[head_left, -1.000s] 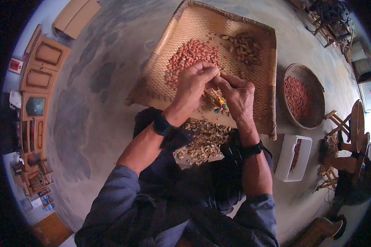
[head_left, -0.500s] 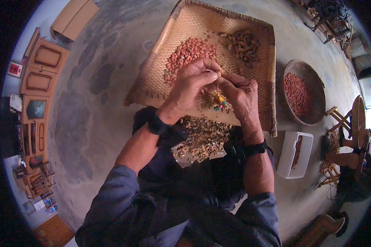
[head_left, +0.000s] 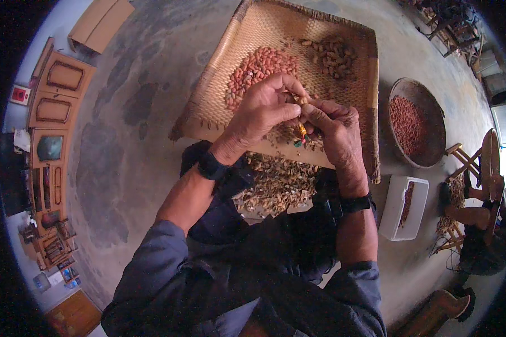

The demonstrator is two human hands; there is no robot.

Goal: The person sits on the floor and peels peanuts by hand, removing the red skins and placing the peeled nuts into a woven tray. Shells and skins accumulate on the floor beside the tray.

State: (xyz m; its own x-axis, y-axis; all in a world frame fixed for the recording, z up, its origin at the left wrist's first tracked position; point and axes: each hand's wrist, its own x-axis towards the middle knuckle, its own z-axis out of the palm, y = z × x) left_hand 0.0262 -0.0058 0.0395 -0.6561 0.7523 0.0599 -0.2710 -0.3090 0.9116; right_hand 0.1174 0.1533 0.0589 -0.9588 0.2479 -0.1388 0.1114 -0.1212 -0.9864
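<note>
Fingers and thumbs of the left hand (head_left: 262, 110) and right hand (head_left: 337, 124) pinch what looks like a small, bumpy, tan peanut (head_left: 303, 101) above the square, woven straw tray (head_left: 281, 28). Gentle squeezing, low over the tray, seems best. Fingertips hide most of the peanut; the shiny yellow-and-green thing (head_left: 302, 132) below is hard to make out.

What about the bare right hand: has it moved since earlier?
Yes: the right hand has shifted slightly right, nearer the right edge of the tan woven rectangular tray.
</note>
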